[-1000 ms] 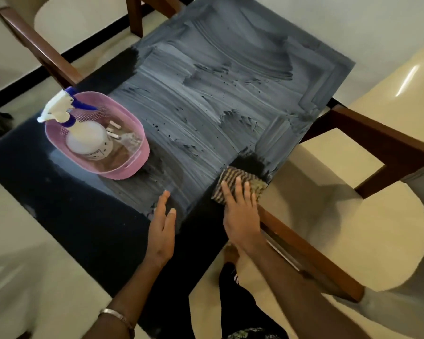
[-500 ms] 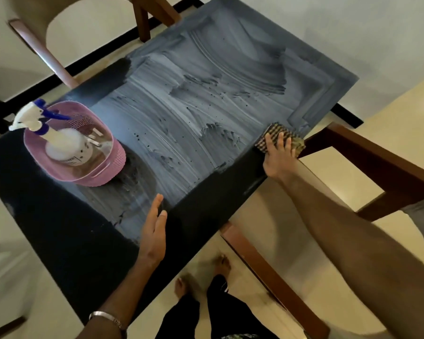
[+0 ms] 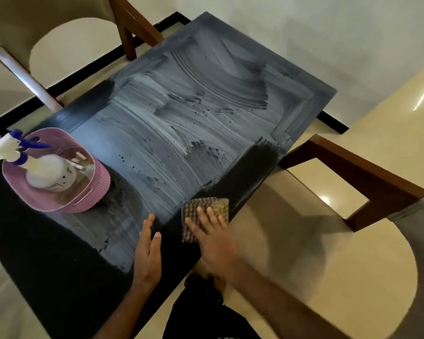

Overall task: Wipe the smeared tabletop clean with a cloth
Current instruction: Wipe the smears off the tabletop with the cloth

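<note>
The cloth (image 3: 205,217) lay on the table's (image 3: 59,265) near edge under the flat, pressing right hand (image 3: 212,237); the left hand (image 3: 148,250) rested open beside it. Overlapping strokes, even pressure, would clear the smear (image 3: 181,123) best.

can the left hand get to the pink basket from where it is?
Probably yes. The left hand lies flat on the tabletop; only bare surface lies between it and the pink basket.
</note>
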